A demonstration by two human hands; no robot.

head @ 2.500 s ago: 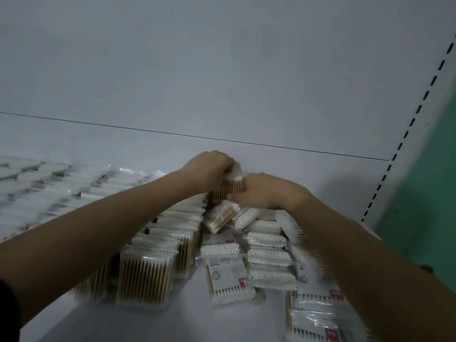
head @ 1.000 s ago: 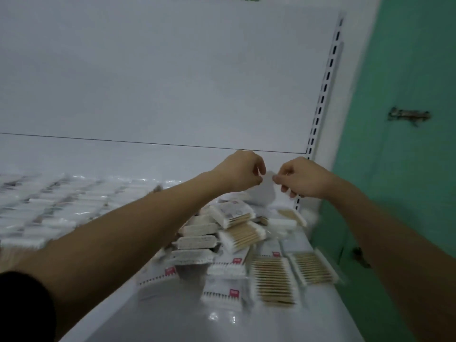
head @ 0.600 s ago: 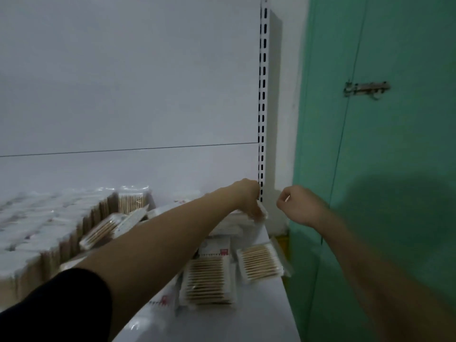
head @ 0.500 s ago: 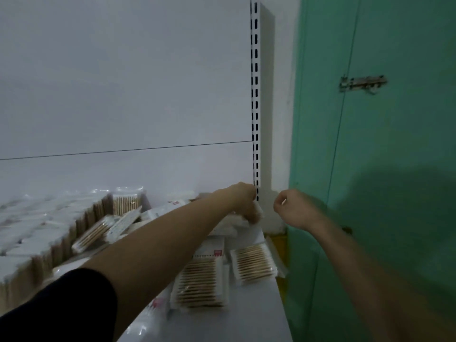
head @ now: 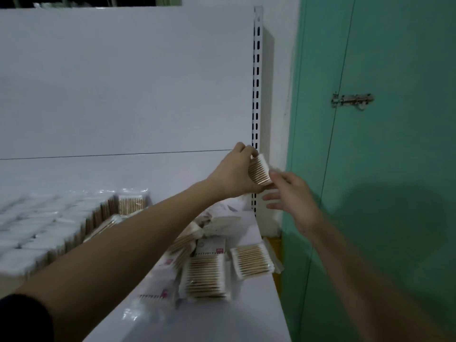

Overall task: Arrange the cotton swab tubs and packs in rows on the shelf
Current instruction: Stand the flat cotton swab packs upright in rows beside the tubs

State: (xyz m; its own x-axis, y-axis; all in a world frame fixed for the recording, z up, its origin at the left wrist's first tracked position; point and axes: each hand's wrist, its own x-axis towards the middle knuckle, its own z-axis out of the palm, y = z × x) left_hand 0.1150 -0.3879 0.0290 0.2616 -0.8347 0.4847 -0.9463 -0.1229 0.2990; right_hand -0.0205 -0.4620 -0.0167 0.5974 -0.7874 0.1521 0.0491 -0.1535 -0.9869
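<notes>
Head view: left hand point(head: 237, 172) raised above the white metal shelf point(head: 222, 314), fingers and thumb curled round a small clear pack of wooden-stick cotton swabs point(head: 259, 170). Pack is held in the air, tilted, in front of the slotted white upright point(head: 256, 95) at the shelf's right end, well above the shelf surface. Right hand point(head: 293, 196) just beside the pack on its right, fingers spread and mostly straight, holding nothing; index fingertip near the pack's lower edge, contact can't be confirmed. Slight motion blur on that hand.

On the shelf under the left forearm: loose heap of flat swab packs point(head: 204, 275), some face up, some tilted, overlapping. One flat pack point(head: 251, 264) sits at the right edge, partly overhanging. Far left: upright packs in tidy rows point(head: 47, 228), blurred. Green door point(head: 382, 169) with a metal slide bolt point(head: 351, 101) to the right of the shelf.
</notes>
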